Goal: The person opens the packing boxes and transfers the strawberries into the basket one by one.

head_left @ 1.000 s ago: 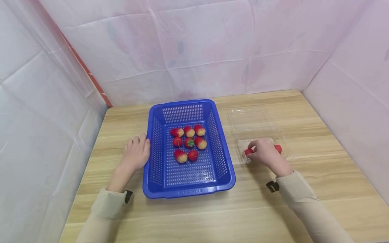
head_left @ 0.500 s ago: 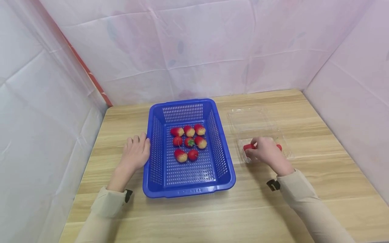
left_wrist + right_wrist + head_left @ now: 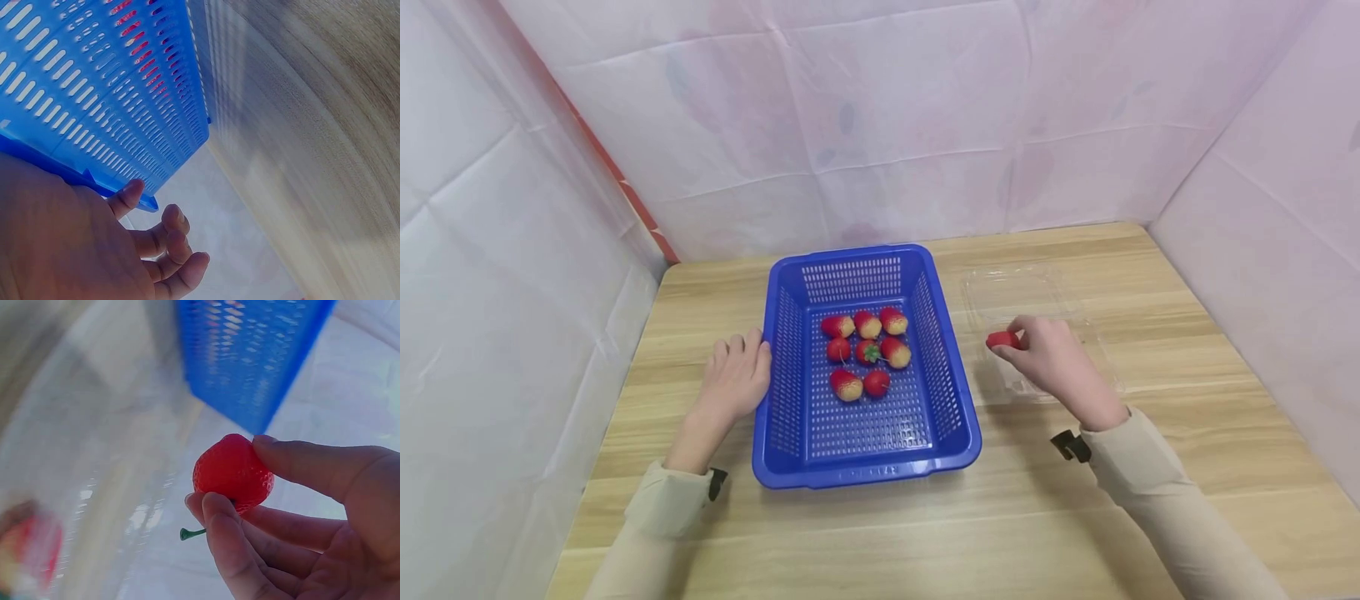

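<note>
In the head view my right hand (image 3: 1054,360) holds a red strawberry (image 3: 1002,339) above the near half of a clear plastic clamshell box (image 3: 1011,292). The right wrist view shows thumb and fingers pinching this strawberry (image 3: 228,472), its green stem pointing down and left. A blue slotted basket (image 3: 867,477) stands left of the box. Inside it lie several red and red-yellow strawberries (image 3: 847,385) and plain round red fruits (image 3: 876,383). My left hand (image 3: 735,379) rests against the basket's left rim, its thumb touching the rim and its other fingers loosely bent.
A blurred red fruit (image 3: 40,550) shows at the lower left of the right wrist view. The wooden table (image 3: 880,542) is bordered by cloth-covered walls (image 3: 895,125) at the back and both sides.
The right hand has lifted the strawberry out of the clear box, rising and shifting slightly left towards the basket. The left hand and the basket stay put.
</note>
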Demonstrator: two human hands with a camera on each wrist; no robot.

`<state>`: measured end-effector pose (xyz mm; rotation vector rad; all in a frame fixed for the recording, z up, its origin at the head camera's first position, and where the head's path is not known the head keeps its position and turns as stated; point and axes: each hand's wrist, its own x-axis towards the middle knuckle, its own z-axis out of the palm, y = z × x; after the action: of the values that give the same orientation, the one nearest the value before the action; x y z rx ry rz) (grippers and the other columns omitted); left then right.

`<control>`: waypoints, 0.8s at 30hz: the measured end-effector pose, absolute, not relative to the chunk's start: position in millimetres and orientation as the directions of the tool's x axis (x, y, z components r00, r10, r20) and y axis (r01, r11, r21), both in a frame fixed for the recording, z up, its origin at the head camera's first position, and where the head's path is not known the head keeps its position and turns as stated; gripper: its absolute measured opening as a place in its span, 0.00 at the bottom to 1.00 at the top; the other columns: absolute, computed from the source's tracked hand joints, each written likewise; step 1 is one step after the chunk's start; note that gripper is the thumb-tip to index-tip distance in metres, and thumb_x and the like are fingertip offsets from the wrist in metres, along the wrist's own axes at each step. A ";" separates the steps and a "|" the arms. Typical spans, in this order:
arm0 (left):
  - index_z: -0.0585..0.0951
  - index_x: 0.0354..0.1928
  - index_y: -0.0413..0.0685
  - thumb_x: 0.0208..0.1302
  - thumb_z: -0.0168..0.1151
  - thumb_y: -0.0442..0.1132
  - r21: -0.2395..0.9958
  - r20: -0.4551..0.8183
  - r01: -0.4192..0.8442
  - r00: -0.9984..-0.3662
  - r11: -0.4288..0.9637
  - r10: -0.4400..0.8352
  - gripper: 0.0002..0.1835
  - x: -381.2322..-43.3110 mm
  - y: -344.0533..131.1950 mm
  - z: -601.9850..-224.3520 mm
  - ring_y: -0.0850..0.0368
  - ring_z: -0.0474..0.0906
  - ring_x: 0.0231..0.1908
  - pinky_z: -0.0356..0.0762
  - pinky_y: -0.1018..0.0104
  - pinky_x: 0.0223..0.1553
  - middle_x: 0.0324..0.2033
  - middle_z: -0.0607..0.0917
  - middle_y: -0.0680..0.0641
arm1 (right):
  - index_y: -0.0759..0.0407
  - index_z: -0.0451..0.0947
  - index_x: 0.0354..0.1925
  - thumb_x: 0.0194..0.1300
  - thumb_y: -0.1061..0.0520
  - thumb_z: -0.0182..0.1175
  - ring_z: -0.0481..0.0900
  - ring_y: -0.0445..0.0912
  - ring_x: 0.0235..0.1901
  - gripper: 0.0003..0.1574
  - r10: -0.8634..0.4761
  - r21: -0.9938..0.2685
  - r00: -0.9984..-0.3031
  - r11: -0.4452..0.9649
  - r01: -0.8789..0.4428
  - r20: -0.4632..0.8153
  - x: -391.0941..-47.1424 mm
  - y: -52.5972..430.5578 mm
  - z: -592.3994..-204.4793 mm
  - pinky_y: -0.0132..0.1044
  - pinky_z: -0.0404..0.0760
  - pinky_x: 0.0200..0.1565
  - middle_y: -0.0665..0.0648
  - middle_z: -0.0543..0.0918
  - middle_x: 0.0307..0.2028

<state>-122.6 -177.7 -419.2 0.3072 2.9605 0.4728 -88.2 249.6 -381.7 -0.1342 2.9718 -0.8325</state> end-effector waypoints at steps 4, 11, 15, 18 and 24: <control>0.63 0.49 0.43 0.79 0.24 0.51 0.318 -0.102 0.176 -0.970 0.931 0.219 0.21 -122.6 -177.7 -419.3 0.41 0.61 0.37 0.58 0.55 0.34 0.36 0.68 0.39 | 0.69 0.81 0.40 0.64 0.54 0.67 0.73 0.47 0.20 0.16 -0.125 -0.525 -0.992 0.847 -0.087 -0.037 -87.8 237.0 -366.6 0.40 0.71 0.25 0.56 0.81 0.22; 0.63 0.49 0.43 0.79 0.23 0.50 0.328 -0.094 0.177 -0.971 0.928 0.219 0.21 -122.7 -178.0 -418.8 0.41 0.61 0.37 0.58 0.55 0.34 0.36 0.68 0.39 | 0.68 0.79 0.41 0.64 0.56 0.67 0.76 0.48 0.22 0.15 -0.164 -0.557 -0.986 0.821 -0.121 -0.028 -91.7 208.8 -348.4 0.40 0.75 0.26 0.58 0.83 0.25; 0.64 0.49 0.43 0.79 0.24 0.51 0.332 -0.096 0.174 -0.971 0.927 0.217 0.21 -122.5 -178.2 -418.5 0.41 0.61 0.37 0.58 0.55 0.34 0.36 0.68 0.39 | 0.67 0.79 0.41 0.64 0.57 0.67 0.78 0.47 0.22 0.14 -0.200 -0.593 -0.979 0.794 -0.136 -0.044 -94.2 189.0 -343.0 0.40 0.77 0.26 0.58 0.84 0.27; 0.63 0.49 0.44 0.79 0.24 0.51 0.334 -0.102 0.171 -0.971 0.927 0.216 0.21 -122.5 -177.9 -418.3 0.41 0.61 0.38 0.58 0.55 0.35 0.37 0.68 0.39 | 0.66 0.79 0.40 0.64 0.56 0.68 0.78 0.46 0.22 0.14 -0.230 -0.593 -0.972 0.790 -0.156 -0.049 -96.4 174.8 -341.1 0.38 0.78 0.25 0.57 0.83 0.26; 0.63 0.50 0.44 0.79 0.23 0.51 0.335 -0.106 0.168 -0.971 0.927 0.215 0.21 -122.5 -177.9 -418.5 0.41 0.61 0.38 0.58 0.55 0.35 0.37 0.68 0.39 | 0.67 0.80 0.42 0.62 0.55 0.69 0.75 0.46 0.21 0.17 -0.283 -0.544 -0.957 0.813 -0.206 -0.060 -102.1 152.4 -343.4 0.36 0.75 0.24 0.56 0.80 0.24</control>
<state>-122.5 -177.9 -418.5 0.2942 2.9443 0.4939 -102.1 152.4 -343.4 -0.3877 2.8593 -0.8337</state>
